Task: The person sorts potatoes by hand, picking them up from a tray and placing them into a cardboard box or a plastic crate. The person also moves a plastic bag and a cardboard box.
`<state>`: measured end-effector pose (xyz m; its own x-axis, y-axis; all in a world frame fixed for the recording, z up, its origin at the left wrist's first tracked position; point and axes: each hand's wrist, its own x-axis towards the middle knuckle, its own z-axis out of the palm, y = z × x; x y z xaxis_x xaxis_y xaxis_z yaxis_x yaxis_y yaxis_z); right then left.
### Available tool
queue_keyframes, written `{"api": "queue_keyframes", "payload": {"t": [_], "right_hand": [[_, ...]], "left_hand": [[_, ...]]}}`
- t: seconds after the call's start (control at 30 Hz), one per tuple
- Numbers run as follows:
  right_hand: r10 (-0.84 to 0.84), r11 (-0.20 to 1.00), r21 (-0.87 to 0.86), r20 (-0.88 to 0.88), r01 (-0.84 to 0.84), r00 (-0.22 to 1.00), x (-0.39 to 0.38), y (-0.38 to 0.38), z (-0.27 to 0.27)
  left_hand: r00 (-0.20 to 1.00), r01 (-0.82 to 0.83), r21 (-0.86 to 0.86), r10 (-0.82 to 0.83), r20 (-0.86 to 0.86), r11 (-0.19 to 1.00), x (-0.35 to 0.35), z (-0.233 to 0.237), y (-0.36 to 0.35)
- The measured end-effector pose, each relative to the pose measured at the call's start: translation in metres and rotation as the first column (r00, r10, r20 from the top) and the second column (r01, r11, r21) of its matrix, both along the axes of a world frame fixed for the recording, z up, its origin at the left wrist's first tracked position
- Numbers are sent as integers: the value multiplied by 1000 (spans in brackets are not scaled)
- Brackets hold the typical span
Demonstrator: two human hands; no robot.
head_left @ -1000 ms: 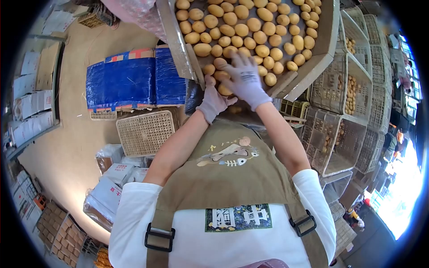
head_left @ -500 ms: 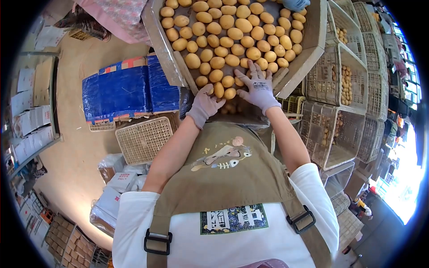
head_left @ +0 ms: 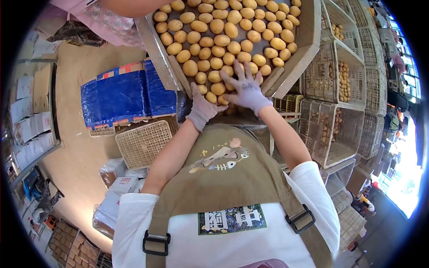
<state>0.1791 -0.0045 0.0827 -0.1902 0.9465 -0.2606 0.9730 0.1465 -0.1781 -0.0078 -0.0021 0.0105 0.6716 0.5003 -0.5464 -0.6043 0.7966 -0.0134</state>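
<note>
Many small yellow potatoes (head_left: 219,40) lie spread over a walled sorting tray (head_left: 298,62) that narrows to an opening near my body. My left hand (head_left: 203,110), in a pale glove, is cupped open at the left side of the opening, against the nearest potatoes. My right hand (head_left: 248,92), gloved the same way, lies with fingers spread over potatoes at the right of the opening. Beneath the opening is a dim space, mostly hidden by my hands.
Another person's arm (head_left: 129,5) reaches in at the top left. Stacked plastic crates (head_left: 333,129), some holding potatoes, stand on the right. On the left are a blue-wrapped box (head_left: 115,99), an upturned crate (head_left: 144,143) and white cartons (head_left: 120,185).
My right hand has moved left toward my left hand, and potatoes near the opening have shifted. Another person's arm has come into view at the top left; the blue glove at the top is gone.
</note>
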Motion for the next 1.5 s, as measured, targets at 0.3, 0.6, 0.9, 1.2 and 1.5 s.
{"api": "queue_keyframes", "payload": {"t": [0.3,0.6,0.9,1.2,1.5], "right_hand": [[101,995,5,64,-102,993,7,-22,-1],[28,999,-43,-50,-30,998,9,7,19],[-133,990,-47,60,136,989,-6,39,11],[174,984,54,-30,-172,984,-106,72,0],[-306,933,-207,-887,293,347,-49,34,25]], "left_hand": [[998,-11,-77,7,-59,997,-1,2,-1],[980,40,-129,-65,-190,991,1,1,0],[883,133,237,-7,-469,962,-6,-30,-15],[922,86,429,91,-376,899,11,-47,-14],[995,-99,-16,99,-11,995,9,14,-3]]}}
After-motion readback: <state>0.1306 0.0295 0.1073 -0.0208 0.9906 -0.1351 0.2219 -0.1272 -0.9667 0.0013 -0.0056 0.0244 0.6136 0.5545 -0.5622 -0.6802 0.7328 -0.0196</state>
